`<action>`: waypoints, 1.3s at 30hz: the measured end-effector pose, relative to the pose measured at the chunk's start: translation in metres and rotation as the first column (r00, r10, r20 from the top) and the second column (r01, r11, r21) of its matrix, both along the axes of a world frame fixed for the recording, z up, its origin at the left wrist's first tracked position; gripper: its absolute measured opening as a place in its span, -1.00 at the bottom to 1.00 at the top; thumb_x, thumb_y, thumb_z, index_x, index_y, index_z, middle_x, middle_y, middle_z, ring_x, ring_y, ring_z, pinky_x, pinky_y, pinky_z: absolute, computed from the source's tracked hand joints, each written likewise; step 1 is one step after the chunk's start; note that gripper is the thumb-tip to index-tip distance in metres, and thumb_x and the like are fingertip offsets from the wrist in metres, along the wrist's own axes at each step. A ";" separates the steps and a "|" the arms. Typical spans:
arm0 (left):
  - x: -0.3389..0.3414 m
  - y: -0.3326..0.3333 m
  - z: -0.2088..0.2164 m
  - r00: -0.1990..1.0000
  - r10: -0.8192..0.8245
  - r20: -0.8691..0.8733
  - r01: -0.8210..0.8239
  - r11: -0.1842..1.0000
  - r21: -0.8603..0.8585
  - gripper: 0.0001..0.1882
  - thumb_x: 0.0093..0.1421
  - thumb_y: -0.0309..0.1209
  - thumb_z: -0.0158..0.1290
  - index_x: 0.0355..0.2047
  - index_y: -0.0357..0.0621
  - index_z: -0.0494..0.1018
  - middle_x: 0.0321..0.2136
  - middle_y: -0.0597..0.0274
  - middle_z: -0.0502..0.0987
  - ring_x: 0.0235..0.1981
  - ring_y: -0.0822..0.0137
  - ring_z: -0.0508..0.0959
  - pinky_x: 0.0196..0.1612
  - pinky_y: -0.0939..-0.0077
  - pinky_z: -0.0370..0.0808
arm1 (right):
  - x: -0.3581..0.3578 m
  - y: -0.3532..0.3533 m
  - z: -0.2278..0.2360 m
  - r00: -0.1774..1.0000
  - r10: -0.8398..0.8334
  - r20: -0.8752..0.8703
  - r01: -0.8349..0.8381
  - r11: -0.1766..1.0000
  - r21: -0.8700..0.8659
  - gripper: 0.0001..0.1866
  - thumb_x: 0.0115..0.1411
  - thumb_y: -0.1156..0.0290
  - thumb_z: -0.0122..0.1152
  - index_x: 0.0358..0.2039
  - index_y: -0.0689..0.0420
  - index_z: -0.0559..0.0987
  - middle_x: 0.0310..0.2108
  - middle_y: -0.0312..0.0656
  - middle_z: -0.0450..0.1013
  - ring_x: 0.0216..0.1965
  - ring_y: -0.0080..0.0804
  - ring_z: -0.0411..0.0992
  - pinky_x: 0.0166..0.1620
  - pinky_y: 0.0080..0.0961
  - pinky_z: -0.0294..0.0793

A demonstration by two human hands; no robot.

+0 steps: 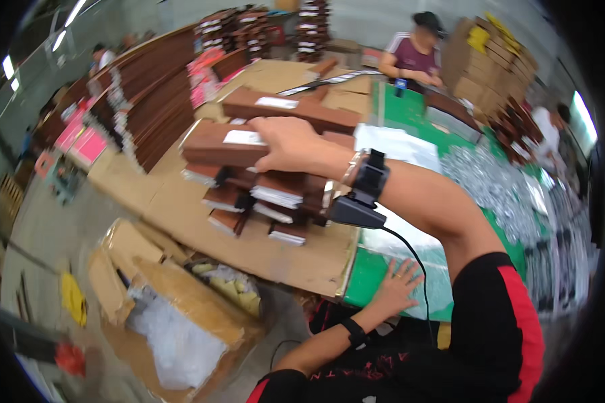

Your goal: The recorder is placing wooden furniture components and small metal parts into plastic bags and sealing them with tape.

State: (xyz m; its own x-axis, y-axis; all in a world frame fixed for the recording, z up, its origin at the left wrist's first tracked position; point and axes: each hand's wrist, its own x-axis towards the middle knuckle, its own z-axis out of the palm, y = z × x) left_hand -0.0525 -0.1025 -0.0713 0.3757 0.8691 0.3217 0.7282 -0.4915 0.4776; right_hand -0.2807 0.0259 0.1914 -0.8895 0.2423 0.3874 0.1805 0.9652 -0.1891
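At the top of a stack of reddish-brown wooden pieces [282, 188], my right hand [286, 141] reaches across and is closed over the end of one brown wooden block [212, 142]. This block bears a white label. The other pieces lie crosswise in layers beneath it, some ends wrapped in white. Behind it is a longer brown wooden beam [249, 106], also with a white label. My left hand [398, 290] lies with fingers spread on a clear plastic sheet [430, 269] at the near edge of the green table, holding nothing.
A cardboard-covered table [161, 195] adjoins the green tabletop [403, 107]. Clear plastic packets [491, 188] are heaped at right. An open carton [181, 336] with plastic inside stands on the floor. Long brown boards [154, 101] lean at left. A person [417, 50] works at the far end.
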 end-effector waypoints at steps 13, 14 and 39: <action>-0.013 0.007 0.014 0.971 0.032 -0.235 -0.049 0.997 -0.067 -0.06 0.17 0.16 0.09 0.47 0.22 0.00 0.47 0.08 -0.02 0.48 -0.04 -0.05 0.43 -0.30 -0.20 | 0.383 -0.034 0.063 0.964 -0.174 0.201 0.164 0.984 0.066 -0.11 -0.13 0.46 0.47 0.28 0.13 0.33 0.11 -0.07 0.42 0.12 -0.04 0.37 0.18 -0.15 0.31; -0.016 0.008 0.017 0.965 0.026 -0.260 -0.048 0.996 -0.077 -0.07 0.17 0.14 0.12 0.47 0.21 0.01 0.47 0.07 -0.02 0.48 -0.05 -0.05 0.43 -0.29 -0.20 | 0.408 -0.031 0.049 0.950 -0.234 0.205 0.235 0.972 0.023 -0.11 -0.14 0.45 0.48 0.27 0.12 0.34 0.12 -0.09 0.42 0.12 -0.06 0.37 0.18 -0.16 0.28; -0.028 -0.002 0.049 0.967 -0.036 -0.254 -0.014 0.981 -0.192 -0.10 0.10 0.09 0.18 0.40 0.04 0.21 0.46 0.07 0.04 0.47 -0.05 -0.02 0.44 -0.22 -0.21 | 0.595 0.107 -0.176 0.804 -0.489 0.337 0.439 0.872 0.218 -0.19 0.07 0.53 0.25 0.36 0.00 0.23 0.19 -0.07 0.38 0.25 -0.07 0.32 0.33 0.16 0.16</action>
